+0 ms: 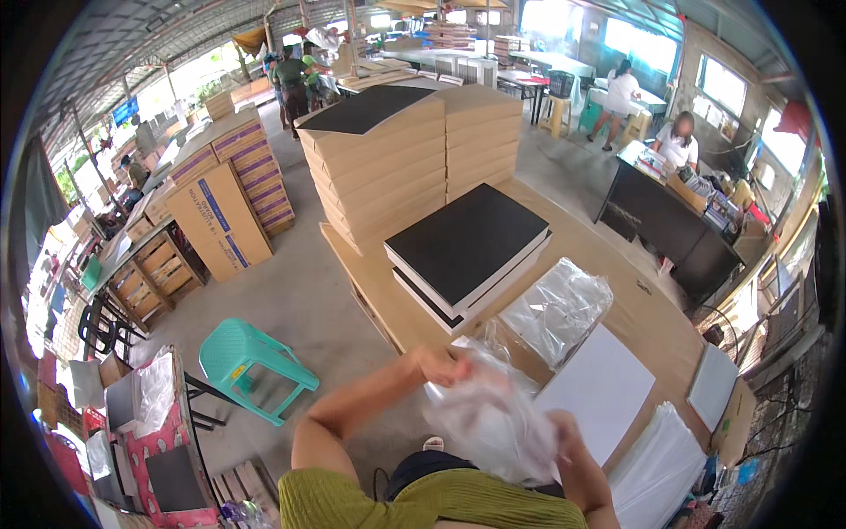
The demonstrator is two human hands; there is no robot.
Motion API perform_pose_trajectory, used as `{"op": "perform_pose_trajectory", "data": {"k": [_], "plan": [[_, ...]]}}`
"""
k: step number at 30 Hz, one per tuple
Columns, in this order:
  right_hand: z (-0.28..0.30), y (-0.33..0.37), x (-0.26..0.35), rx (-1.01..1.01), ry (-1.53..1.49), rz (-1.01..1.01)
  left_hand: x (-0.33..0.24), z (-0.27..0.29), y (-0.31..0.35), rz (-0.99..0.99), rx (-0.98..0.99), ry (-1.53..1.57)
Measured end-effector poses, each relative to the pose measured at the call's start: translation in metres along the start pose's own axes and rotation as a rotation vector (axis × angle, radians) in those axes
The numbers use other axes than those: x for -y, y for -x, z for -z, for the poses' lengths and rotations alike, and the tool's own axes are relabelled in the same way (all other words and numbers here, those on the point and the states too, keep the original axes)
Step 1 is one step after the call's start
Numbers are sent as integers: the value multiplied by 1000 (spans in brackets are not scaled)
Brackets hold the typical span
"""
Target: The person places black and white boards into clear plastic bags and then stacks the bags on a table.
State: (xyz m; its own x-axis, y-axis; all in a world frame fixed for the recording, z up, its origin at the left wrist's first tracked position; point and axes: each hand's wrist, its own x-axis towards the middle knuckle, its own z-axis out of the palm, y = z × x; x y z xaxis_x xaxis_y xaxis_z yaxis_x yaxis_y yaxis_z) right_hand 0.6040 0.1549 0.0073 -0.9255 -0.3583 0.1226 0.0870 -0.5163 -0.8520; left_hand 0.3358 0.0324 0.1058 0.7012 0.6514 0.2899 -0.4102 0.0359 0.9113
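Observation:
A crumpled clear plastic bag (498,419) hangs between my two hands in front of my body, smeared by motion. My left hand (443,365) is closed on its upper left edge, near the table. Lower down, my right hand (568,438) grips the bag's right side, its fingers partly hidden behind the plastic. Just beyond lies a pile of clear plastic bags (560,309) on the brown table (626,291). Beside it rests a white sheet of board (604,388). A stack of boards with a black top (467,242) sits farther off on the table.
Tall stacks of brown-wrapped packs (388,167) stand at the table's far end, with a black sheet (374,108) on top. A green plastic stool (251,357) is on the floor at left. More plastic (656,467) lies at right. Several people work in the background.

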Motion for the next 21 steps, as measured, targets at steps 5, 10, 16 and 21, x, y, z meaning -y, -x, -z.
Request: {"op": "perform_pose_trajectory", "data": {"k": [5,10,16,21], "plan": [[-50,69,25,-816,115,808,23,-28,16,0,-374,27],[-50,97,-12,-965,14,499,26,-48,-14,-403,-735,445],[-71,111,3,-1111,196,827,67,-34,-16,327,-80,-170],[-67,138,-21,-1133,-12,523,67,-44,-28,-422,-531,567]]}}
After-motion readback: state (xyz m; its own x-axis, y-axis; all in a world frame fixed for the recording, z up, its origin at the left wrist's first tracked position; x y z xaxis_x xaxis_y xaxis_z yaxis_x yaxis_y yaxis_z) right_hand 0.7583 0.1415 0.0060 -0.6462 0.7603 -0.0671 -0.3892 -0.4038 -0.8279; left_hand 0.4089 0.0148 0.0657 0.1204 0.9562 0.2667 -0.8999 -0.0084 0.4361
